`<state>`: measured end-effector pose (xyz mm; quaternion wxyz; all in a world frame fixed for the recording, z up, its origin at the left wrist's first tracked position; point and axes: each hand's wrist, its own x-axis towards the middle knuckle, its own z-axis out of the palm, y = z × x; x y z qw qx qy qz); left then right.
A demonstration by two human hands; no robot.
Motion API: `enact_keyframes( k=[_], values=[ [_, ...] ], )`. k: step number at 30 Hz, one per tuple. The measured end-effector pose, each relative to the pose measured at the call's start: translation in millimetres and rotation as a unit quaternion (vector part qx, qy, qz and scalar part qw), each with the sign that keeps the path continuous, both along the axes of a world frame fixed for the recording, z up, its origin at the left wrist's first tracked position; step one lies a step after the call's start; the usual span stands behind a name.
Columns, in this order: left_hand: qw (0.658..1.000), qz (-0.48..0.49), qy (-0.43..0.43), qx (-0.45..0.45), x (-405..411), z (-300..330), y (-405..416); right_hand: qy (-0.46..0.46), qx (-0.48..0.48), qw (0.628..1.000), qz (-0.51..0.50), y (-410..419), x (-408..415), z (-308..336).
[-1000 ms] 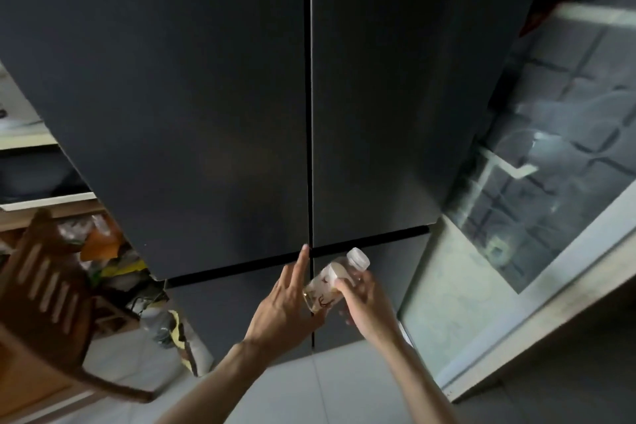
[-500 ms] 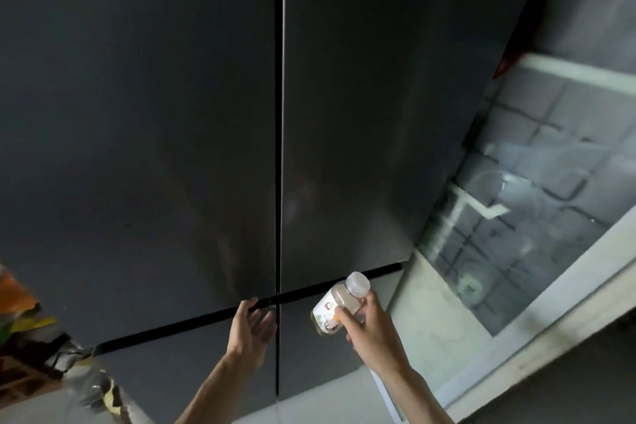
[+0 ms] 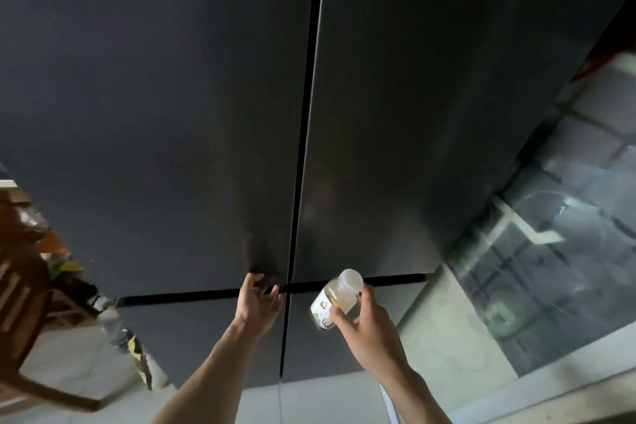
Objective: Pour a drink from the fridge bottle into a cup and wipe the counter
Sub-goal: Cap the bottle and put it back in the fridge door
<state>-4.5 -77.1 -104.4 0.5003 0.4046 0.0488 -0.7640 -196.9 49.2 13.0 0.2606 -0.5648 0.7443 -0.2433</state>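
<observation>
Right hand [image 3: 370,327] gripped small clear white-capped bottle [image 3: 335,299] of yellowish drink; left hand [image 3: 258,303] hooked fingers under bottom edge of dark matte fridge door [image 3: 155,113].

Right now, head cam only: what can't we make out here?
- Fridge interior: hidden behind its closed doors.
- Cup and counter: outside the frame.
- Left hand fingertips: they reach the dark gap under the upper left door; whether they grip the edge cannot be told.
- Bottle label: too small to read, partly covered by the right hand.
- Clutter at the left edge: blurred.
</observation>
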Motion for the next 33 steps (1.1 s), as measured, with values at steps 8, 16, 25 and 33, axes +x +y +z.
enact_keyframes(
  k=[8,16,25,33],
  values=[
    [0.993,0.032,-0.114,0.02,-15.5,3.9,20.5,0.008,-0.009,0.998,0.069,-12.4,-39.3,3.7],
    [0.973,0.026,-0.227,0.036,-4.4,7.4,84.5,-0.04,-0.024,0.988,0.144,-33.5,-54.9,-12.6],
    [0.376,0.237,-0.858,-0.255,-21.9,200.6,185.6,-0.084,0.043,0.973,0.212,-32.2,-50.8,-25.1],
    [-0.099,-0.051,-0.947,-0.303,6.3,327.8,171.6,-0.124,0.021,0.945,0.301,-44.9,-15.2,-2.1]
  ],
)
